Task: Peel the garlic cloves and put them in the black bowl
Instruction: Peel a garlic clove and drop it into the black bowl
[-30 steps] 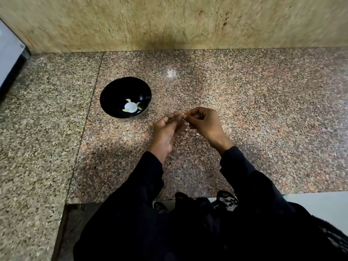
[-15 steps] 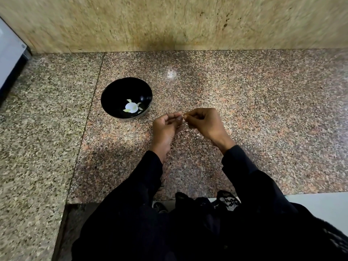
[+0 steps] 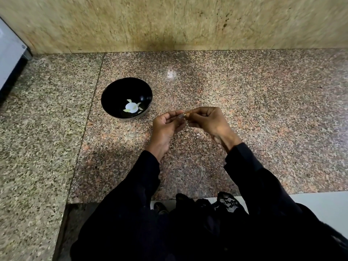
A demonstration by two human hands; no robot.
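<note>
A black bowl (image 3: 113,91) sits on the granite counter (image 3: 244,110), left of my hands, with a few pale peeled cloves (image 3: 131,107) at its bottom. My left hand (image 3: 165,127) and my right hand (image 3: 207,121) meet fingertip to fingertip just right of the bowl, above the counter. Between the fingertips they pinch a small garlic clove (image 3: 185,114), mostly hidden by the fingers. A thin strip of skin shows at the right thumb.
A few pale skin scraps (image 3: 186,129) lie on the counter under my hands. A stone wall (image 3: 169,23) closes the back. A white appliance (image 3: 9,59) stands at the far left. The counter's front edge runs below my sleeves.
Both hands have stayed together at the same spot, with only small finger shifts on the clove. The bowl has not moved.
</note>
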